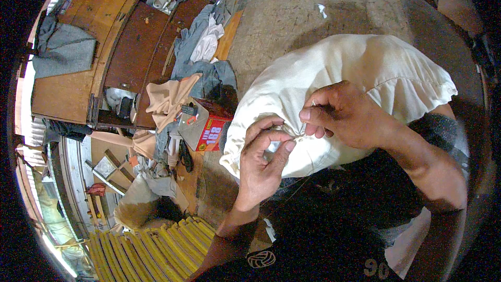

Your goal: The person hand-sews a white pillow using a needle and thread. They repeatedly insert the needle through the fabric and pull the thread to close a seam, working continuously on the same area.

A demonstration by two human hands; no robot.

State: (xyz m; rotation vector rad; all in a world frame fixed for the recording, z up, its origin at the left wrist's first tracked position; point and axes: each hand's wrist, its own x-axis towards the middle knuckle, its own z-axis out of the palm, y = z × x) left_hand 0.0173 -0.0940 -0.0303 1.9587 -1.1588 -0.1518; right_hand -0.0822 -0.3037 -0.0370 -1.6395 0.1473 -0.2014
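Observation:
A plump off-white stuffed cushion (344,55) lies across my lap, its cloth gathered into folds near my hands. With thumb and fingers closed, my left hand (263,162) pinches the puckered edge of the cloth. Close beside it on the right, my right hand (344,115) is closed in a pinch on a thin, pale thing that looks like a sewing needle, its tip pointing down at the folds. A fine thread (309,171) trails below the hands over my dark clothing. The fingers partly hide the needle.
A red and silver tin box (201,128) stands left of the cushion, with peach cloth (169,99) beside it. Grey and white cloths (209,42) are heaped beyond. At the lower left is a yellow slatted seat (156,250). Wooden cabinets (99,10) line the left; a white scrap (322,10) lies on the floor.

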